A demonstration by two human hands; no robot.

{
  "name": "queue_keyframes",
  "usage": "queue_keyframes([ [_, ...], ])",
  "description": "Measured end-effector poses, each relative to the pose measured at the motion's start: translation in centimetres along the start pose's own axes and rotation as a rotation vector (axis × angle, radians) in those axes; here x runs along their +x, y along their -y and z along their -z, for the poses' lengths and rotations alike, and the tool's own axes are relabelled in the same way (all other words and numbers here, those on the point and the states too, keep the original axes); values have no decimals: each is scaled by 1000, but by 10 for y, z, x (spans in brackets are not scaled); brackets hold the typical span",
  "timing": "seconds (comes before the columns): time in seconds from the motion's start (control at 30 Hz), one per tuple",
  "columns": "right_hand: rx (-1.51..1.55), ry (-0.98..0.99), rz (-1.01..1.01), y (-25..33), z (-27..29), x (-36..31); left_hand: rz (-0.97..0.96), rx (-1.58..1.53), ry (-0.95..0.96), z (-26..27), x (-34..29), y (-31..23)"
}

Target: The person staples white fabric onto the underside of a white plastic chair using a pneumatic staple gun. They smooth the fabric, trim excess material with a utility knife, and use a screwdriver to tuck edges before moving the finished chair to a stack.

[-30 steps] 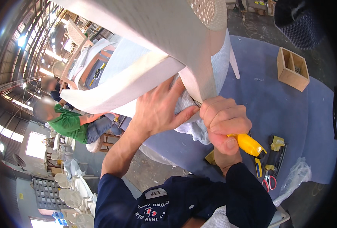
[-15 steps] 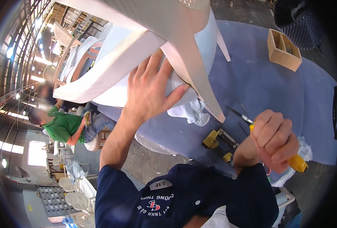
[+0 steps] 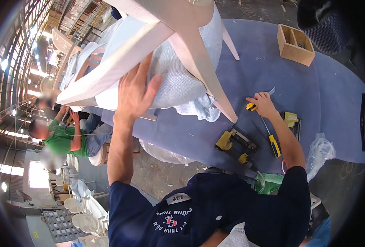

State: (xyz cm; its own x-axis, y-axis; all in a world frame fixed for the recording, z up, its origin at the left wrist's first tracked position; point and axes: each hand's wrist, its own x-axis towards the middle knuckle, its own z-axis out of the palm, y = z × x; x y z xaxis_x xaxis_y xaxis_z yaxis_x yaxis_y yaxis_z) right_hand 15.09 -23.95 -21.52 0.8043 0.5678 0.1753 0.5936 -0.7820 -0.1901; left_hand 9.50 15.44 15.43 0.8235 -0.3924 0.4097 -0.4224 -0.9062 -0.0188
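So my left hand (image 3: 135, 92) is laid on the chair's pale fabric seat (image 3: 178, 78), fingers stretched out and thumb spread wide, gripping nothing, fingertips up by a pale wooden frame piece (image 3: 116, 68). Forearm's nearly straight up from the elbow.

My right hand (image 3: 265, 103) is reached out over the tabletop (image 3: 334, 94), fingers bent over a yellow-and-black knife (image 3: 251, 107), blade poking out the far side. Can't tell how tight that hold is.

The chair itself (image 3: 207, 66) is tipped over toward the tabletop's left end. I'd guess bulky but not crazy heavy: stiff wood, a bit of give in the seat, finish probably easy to nick. I'd grab the wood, not the loose white cloth (image 3: 201, 111) bunched under it.

Further out: a screwdriver (image 3: 274, 146) just nearer me than the knife, 1 staple gun (image 3: 234, 140) by the near edge, another (image 3: 290, 119) beside my right forearm, a plastic bag (image 3: 320, 152) at the near right corner, and a wooden box (image 3: 296, 55) near the far edge.
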Motion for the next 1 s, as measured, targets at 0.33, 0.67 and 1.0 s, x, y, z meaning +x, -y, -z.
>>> queue_keyframes([
  [0.33, 521, -494, -308, 97, 67, 45, 127, 73, 52, 6, -31, 64],
  [0.67, 811, -1140, -168, 225, 168, 126, -239, 206, -68, -20, 19, -27],
  [1.0, 772, -1146, -265, 220, 162, 130, -255, 158, -87, -22, 17, -21],
])
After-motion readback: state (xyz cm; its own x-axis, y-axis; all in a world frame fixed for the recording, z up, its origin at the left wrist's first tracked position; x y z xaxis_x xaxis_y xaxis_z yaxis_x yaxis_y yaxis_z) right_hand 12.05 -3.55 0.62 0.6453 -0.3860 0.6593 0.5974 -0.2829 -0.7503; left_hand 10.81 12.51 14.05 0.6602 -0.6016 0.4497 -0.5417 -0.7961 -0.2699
